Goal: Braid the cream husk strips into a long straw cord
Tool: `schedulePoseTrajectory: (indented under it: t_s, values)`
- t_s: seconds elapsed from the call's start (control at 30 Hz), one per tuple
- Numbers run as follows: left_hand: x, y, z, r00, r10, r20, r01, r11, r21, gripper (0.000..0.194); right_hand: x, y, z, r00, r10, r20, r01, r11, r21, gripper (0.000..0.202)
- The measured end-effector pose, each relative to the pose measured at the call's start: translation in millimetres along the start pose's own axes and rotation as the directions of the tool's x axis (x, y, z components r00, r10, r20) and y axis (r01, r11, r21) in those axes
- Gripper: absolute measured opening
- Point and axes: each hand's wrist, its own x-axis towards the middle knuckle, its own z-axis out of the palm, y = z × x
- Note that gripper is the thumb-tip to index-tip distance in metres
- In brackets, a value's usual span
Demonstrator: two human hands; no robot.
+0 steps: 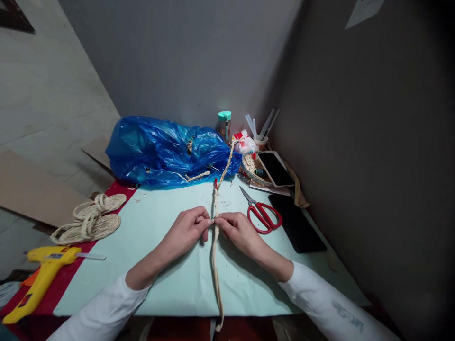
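Observation:
A long pale fibre cord [215, 265] runs down the middle of the table, its lower end hanging over the front edge. Its upper part is braided and reaches up beside the blue bag. My left hand [190, 227] pinches the cord from the left. From the right, my right hand [236, 229] pinches it at the same spot, the fingertips of both hands nearly touching. A small red piece [215, 183] sits on the cord above my hands. Red-handled scissors [265, 218] lie just right of my right hand, blades pointing up and left.
A blue plastic bag [159, 151] fills the back left. Woven slippers [92, 220] and a yellow glue gun [46, 270] lie at left. A dark tablet [298, 225], a phone [275, 169], a basket [250, 166] and a green-lidded jar [225, 124] stand or lie toward the right and back.

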Motion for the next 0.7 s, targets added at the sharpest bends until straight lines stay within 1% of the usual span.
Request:
schedulePoseTrajectory:
  t_s: [0.1,0.17,0.23,0.3,0.37,0.43,0.47,0.5,0.53,0.57,0.6,0.63,0.67,0.7]
  values:
    - [-5.9,5.9,4.5,0.993,0.075,-0.096,-0.057,0.983,0.173,0.02,-0.2,0.3,2.3,1.0,0.021,0.001,-0.021,0.992,0.127,0.04]
    - [-10.2,5.2,11.4,0.975,0.185,-0.119,-0.147,0.951,0.273,0.019,-0.4,-0.4,3.4,0.999,0.036,0.002,-0.035,0.968,0.249,0.038]
    - [-13.3,0.9,19.4,0.945,0.322,-0.053,-0.287,0.897,0.335,0.016,-0.5,-0.4,4.5,0.996,0.086,0.04,-0.095,0.903,0.419,0.033]
    - [-15.4,-3.8,25.6,0.907,0.416,0.064,-0.409,0.838,0.361,0.018,-0.4,1.1,6.1,0.984,0.141,0.106,-0.176,0.811,0.557,0.029]
    - [-17.2,-5.2,27.7,0.879,0.449,0.158,-0.474,0.795,0.379,0.019,-0.1,3.2,7.7,0.978,0.165,0.13,-0.21,0.756,0.62,0.028]
    - [-18.6,-2.2,24.8,0.866,0.458,0.199,-0.499,0.784,0.37,0.015,-0.2,4.3,8.6,0.979,0.159,0.129,-0.205,0.734,0.648,0.029]
    - [-18.6,0.3,21.8,0.869,0.464,0.171,-0.494,0.794,0.354,0.016,-0.5,3.9,8.8,0.979,0.161,0.127,-0.205,0.723,0.659,0.028]
    - [-17.9,2.8,18.2,0.883,0.461,0.091,-0.463,0.82,0.337,0.018,-1.0,3.1,8.7,0.978,0.162,0.13,-0.207,0.714,0.668,0.028]
    - [-16.1,4.7,14.4,0.899,0.437,-0.032,-0.406,0.858,0.314,0.021,-1.5,1.8,8.5,0.978,0.161,0.131,-0.207,0.71,0.673,0.027]
    - [-13.4,5.8,11.0,0.91,0.38,-0.165,-0.329,0.905,0.269,0.021,-2.2,0.4,8.3,0.979,0.157,0.128,-0.202,0.715,0.669,0.026]
    - [-10.0,5.8,8.4,0.918,0.293,-0.267,-0.25,0.951,0.183,0.02,-2.9,-0.9,8.3,0.982,0.145,0.12,-0.188,0.729,0.658,0.024]
    - [-6.1,4.8,6.9,0.935,0.186,-0.302,-0.178,0.983,0.055,0.017,-3.5,-1.9,8.4,0.985,0.125,0.115,-0.17,0.749,0.64,0.023]
    - [-2.2,3.1,6.8,0.965,0.082,-0.25,-0.109,0.989,-0.098,0.014,-4.2,-2.5,8.9,0.988,0.101,0.116,-0.151,0.771,0.619,0.024]
    - [1.3,1.0,7.9,0.993,0.007,-0.117,-0.038,0.964,-0.263,0.015,-4.7,-2.5,9.6,0.99,0.078,0.121,-0.135,0.794,0.592,0.025]
